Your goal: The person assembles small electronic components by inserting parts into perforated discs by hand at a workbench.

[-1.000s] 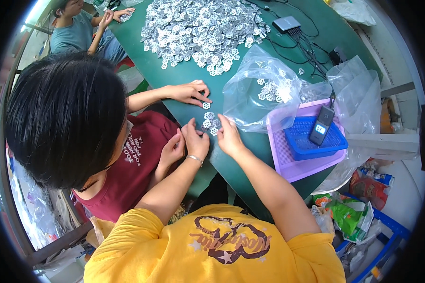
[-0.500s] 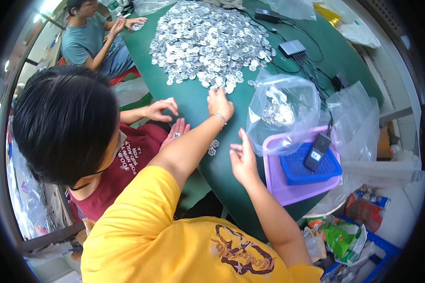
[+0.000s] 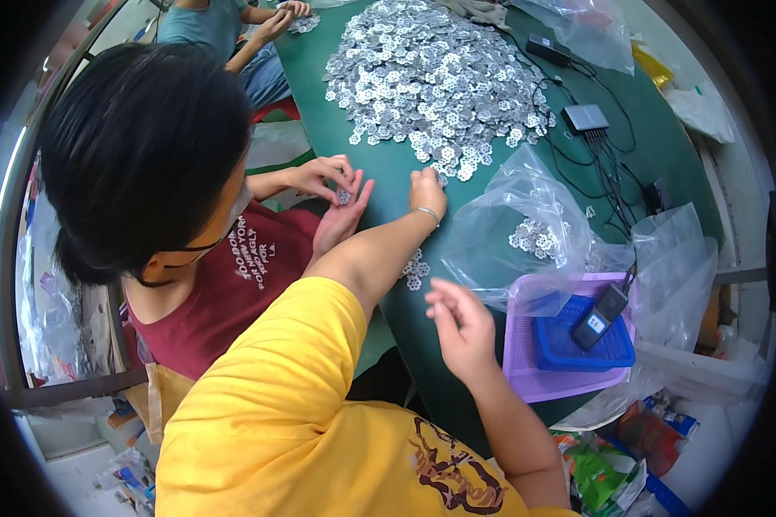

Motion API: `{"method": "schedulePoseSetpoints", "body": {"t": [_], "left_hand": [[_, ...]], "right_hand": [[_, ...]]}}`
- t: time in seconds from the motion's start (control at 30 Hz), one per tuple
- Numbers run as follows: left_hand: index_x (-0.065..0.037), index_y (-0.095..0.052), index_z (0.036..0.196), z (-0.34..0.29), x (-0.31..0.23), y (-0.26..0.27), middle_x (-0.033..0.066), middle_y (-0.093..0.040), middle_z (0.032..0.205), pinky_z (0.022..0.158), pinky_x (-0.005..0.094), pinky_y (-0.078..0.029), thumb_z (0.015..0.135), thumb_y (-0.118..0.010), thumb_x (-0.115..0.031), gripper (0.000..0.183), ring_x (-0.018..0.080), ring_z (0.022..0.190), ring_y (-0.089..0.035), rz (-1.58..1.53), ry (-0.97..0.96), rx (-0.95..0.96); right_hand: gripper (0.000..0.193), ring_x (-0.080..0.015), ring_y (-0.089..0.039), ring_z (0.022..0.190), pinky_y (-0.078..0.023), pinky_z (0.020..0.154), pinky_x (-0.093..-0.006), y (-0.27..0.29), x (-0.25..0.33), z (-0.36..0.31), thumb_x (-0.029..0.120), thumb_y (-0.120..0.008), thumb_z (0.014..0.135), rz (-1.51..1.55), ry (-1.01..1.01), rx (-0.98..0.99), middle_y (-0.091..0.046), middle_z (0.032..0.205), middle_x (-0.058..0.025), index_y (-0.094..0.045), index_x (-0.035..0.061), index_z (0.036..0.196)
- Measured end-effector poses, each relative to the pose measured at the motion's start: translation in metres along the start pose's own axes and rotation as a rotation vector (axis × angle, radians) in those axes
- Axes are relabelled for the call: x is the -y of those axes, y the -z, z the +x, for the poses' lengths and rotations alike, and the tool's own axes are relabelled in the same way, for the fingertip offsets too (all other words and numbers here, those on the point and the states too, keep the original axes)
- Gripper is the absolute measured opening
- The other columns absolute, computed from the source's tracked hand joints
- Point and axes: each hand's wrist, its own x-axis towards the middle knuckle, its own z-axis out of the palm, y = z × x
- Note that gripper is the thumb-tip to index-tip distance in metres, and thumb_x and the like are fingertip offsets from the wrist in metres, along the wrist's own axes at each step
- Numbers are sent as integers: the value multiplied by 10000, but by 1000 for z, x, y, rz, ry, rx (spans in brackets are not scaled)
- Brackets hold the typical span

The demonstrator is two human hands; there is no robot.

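My left hand (image 3: 427,196), with a bracelet at the wrist, reaches the near edge of a big heap of small silver flower-shaped pieces with holes (image 3: 440,82). Its fingers are bent together, and a silver piece (image 3: 441,180) shows right beside the fingertips; what lies between them is hidden. My right hand (image 3: 466,332) hovers over the green table, left of the purple basket, its fingers loosely curled, thumb apart, nothing visible in it. Between my forearms a few joined or overlapping silver pieces (image 3: 416,270) lie near the table edge.
A clear plastic bag (image 3: 491,228) with silver pieces stands right of my hands. A blue basket (image 3: 578,351) holding a dark handheld device (image 3: 599,317) sits in a purple basket (image 3: 526,388). Cables and black boxes (image 3: 586,121) lie beyond. A co-worker's hands (image 3: 341,215) hold a piece close at left.
The view has shifted, so the table sits further right and lower. My right hand's fingers have curled in from spread. The co-worker's two hands have come together around a piece.
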Motion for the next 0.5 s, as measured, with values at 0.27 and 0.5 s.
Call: {"method": "schedulePoseSetpoints", "body": {"t": [0.27, 0.5], "left_hand": [[-19, -578, 829, 6, 12, -5, 155, -563, 830, 691, 352, -467, 727, -608, -123, 149, 285, 764, -565, 84, 58, -24], [-49, -501, 901, -59, -37, 53, 25, -520, 664, 387, 213, -335, 881, -428, -245, 210, 80, 437, -380, -1110, 764, 96]], "right_hand": [[421, -57, -485, 633, -405, 589, -195, -46, 36, 96, 1, -465, 808, -243, 153, 229, -507, 746, -26, -381, 4, 1221], [269, -185, -524, 612, -434, 569, -263, 3, 16, 3, 0, -500, 774, -238, 28, 25, -527, 771, -107, -506, 6, 1043]]}}
